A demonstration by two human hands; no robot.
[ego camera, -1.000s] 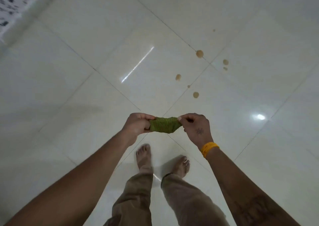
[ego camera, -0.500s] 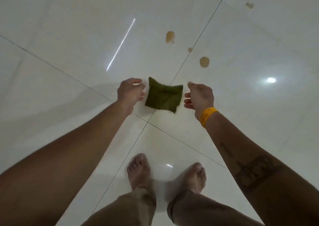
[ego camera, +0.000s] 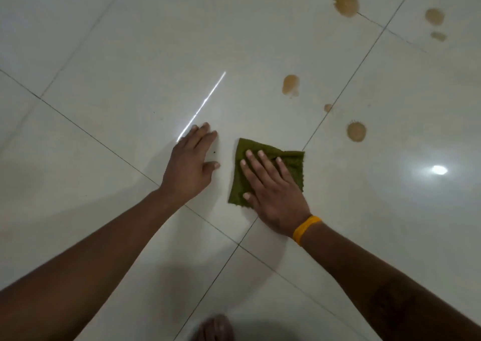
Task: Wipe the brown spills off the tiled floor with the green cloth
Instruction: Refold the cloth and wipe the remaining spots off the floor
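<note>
The green cloth (ego camera: 240, 182) lies spread flat on the white tiled floor (ego camera: 130, 80). My right hand (ego camera: 270, 192), with a yellow band on its wrist, rests flat on the cloth with straight fingers. My left hand (ego camera: 188, 165) lies flat on the bare tile just left of the cloth, not touching it. Several brown spills sit beyond and to the right of the cloth: the nearest spill (ego camera: 356, 131), a mid spill (ego camera: 290, 84), a tiny spot (ego camera: 328, 107), a large far spill (ego camera: 346, 4) and two small far ones (ego camera: 434, 16).
Dark grout lines cross the glossy tiles. A bright light reflection (ego camera: 439, 170) shines at the right and a streak reflection (ego camera: 201, 105) at the centre. My bare foot (ego camera: 216, 327) shows at the bottom edge.
The cloth left both hands, dropped and now lies on the floor. I have crouched much closer. My right hand came down flat on the cloth; my left hand settled on the tile beside it.
</note>
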